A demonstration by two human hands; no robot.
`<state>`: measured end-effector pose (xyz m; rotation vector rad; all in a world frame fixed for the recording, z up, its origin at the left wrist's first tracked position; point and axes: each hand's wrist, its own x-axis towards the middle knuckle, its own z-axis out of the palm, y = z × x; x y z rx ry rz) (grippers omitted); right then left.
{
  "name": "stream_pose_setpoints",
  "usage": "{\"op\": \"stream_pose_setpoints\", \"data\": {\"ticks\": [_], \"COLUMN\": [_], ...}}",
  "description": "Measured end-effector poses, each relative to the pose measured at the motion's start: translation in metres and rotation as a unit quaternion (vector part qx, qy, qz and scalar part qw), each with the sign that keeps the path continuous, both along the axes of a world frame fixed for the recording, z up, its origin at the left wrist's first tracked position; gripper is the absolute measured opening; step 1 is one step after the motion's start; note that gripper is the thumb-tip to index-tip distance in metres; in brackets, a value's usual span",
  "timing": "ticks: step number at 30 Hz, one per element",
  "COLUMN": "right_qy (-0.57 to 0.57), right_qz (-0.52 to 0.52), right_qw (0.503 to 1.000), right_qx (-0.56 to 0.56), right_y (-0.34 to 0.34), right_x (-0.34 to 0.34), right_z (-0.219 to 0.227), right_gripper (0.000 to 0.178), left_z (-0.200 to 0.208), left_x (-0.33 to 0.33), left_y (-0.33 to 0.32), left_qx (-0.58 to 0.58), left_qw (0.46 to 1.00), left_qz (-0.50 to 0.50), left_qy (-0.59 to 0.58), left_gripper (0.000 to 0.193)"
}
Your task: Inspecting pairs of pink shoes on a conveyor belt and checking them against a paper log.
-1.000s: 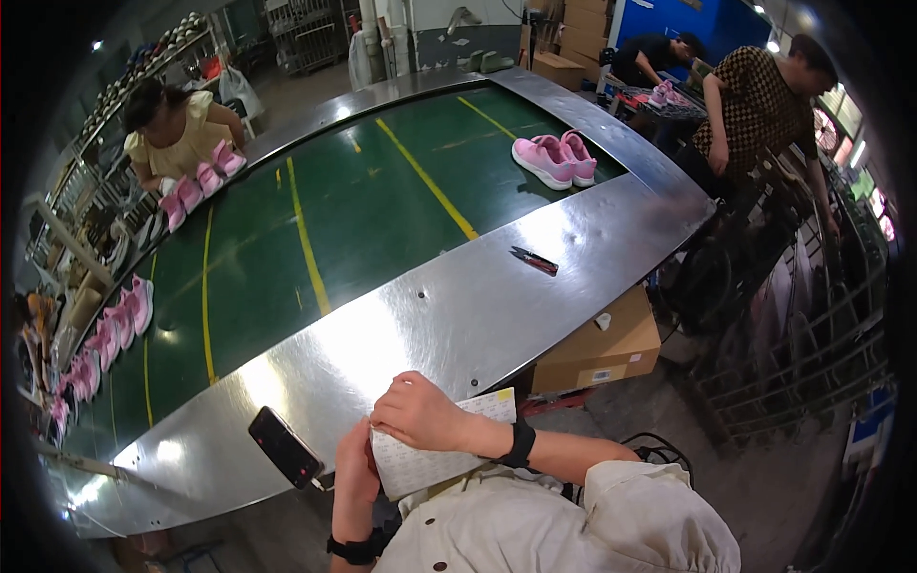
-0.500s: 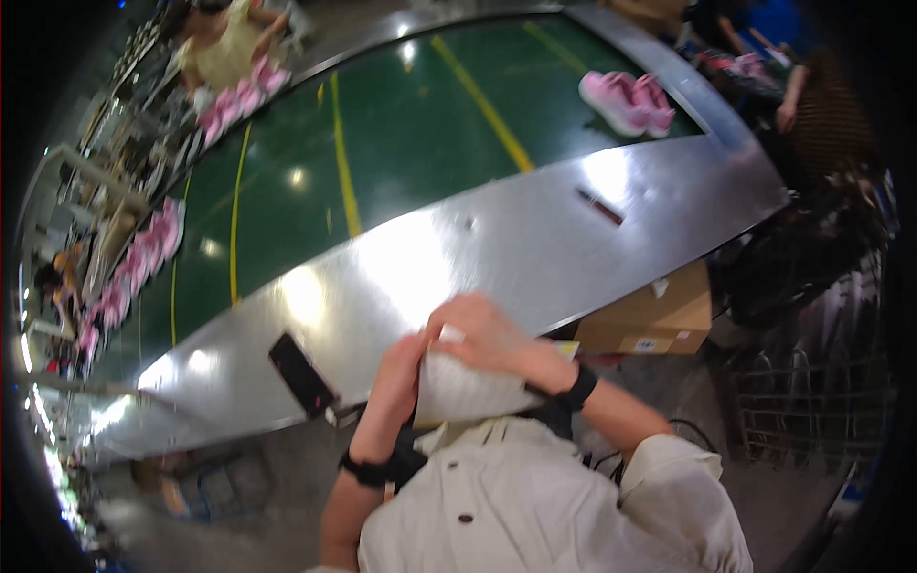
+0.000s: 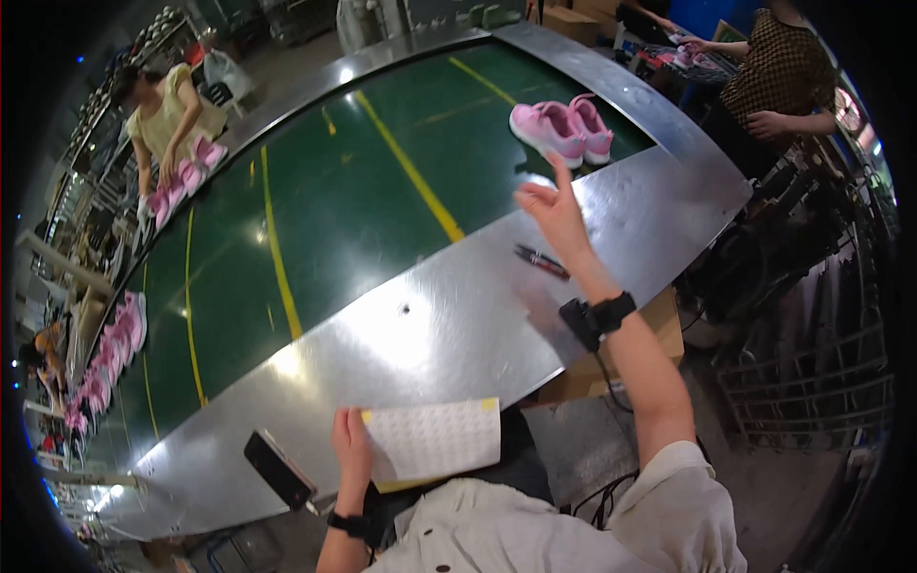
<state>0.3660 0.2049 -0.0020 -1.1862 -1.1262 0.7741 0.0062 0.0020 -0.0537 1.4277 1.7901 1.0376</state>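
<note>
My left hand [image 3: 351, 449] is closed on the left edge of a sticker sheet [image 3: 435, 441], white with rows of small pale marks and yellow corners. The sheet lies tilted above my lap at the near table edge. My right hand [image 3: 562, 215] is stretched out over the far side of the metal edge, index finger extended and thumb apart. Its fingertip is just in front of a pair of pink shoes [image 3: 564, 132] with white soles; contact cannot be made out. Whether a tiny sticker clings to a finger is too small to tell. Below that hand lie dark thread snips [image 3: 542, 261].
A green conveyor belt [image 3: 353, 201] with yellow lines runs behind the metal table edge [image 3: 449, 315]. A black phone [image 3: 277, 470] lies at the near left. More pink shoes [image 3: 110, 358] line the far left side. Co-workers [image 3: 172, 124] stand at the far left and right. A cardboard box [image 3: 659, 334] sits below the table.
My right hand has left the sheet and reached forward and right to the pink shoes. The left hand keeps the sheet, now lying flatter. The view has shifted.
</note>
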Motion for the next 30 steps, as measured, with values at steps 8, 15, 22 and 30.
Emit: {"op": "stream_pose_setpoints", "data": {"ticks": [8,15,22,30], "right_qy": [-0.448,-0.614,-0.729,-0.558], "right_qz": [-0.17,-0.051,-0.056,-0.025], "right_qw": [0.876,0.783,0.631,0.803], "right_qx": [0.051,-0.086,-0.26,-0.209], "right_y": [0.098,0.148,0.171,0.129], "right_x": [0.15,0.162,0.178,0.102], "right_z": [-0.004,-0.003,-0.029,-0.004], "right_gripper": [0.083,0.055,0.049,0.052], "left_z": [-0.009,-0.007,-0.023,-0.021], "left_x": [0.018,0.018,0.018,0.021], "left_y": [-0.01,-0.011,-0.013,-0.021], "left_qx": [0.044,0.024,0.03,0.035], "left_qw": [0.996,0.992,0.993,0.995], "left_qz": [0.044,0.085,0.065,0.061], "left_qy": [0.07,0.089,0.098,0.069], "left_gripper": [0.018,0.018,0.009,0.016]}}
